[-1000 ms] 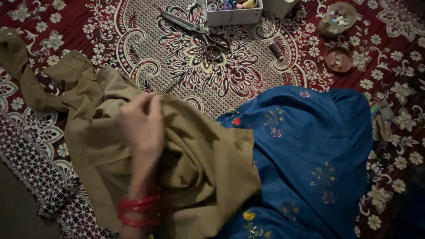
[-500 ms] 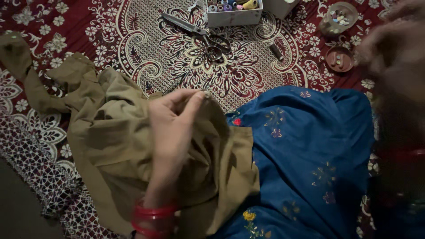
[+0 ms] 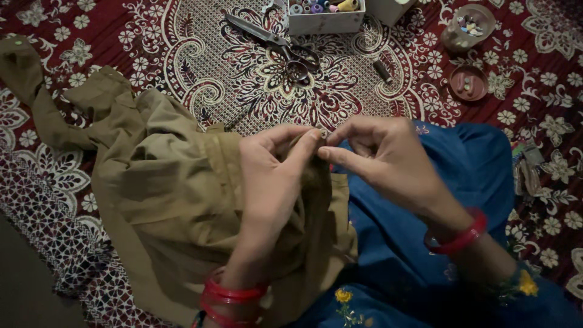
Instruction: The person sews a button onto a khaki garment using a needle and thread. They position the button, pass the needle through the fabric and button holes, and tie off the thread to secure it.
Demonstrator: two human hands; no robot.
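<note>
I am pinching a fold of the khaki cloth point(image 3: 164, 182) over my lap with my left hand point(image 3: 273, 176), fingers clenched on it to steady it, while my right hand point(image 3: 382, 158) is nipping that fold beside them, scissors point(image 3: 276, 42) lying at the rug's point(image 3: 79, 36) far edge.

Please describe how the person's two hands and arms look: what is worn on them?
Both hands are bare, without gloves. The left hand has red bangles at the wrist. The right hand has one red bangle, and behind it a blue sleeve with yellow flower embroidery.
</note>
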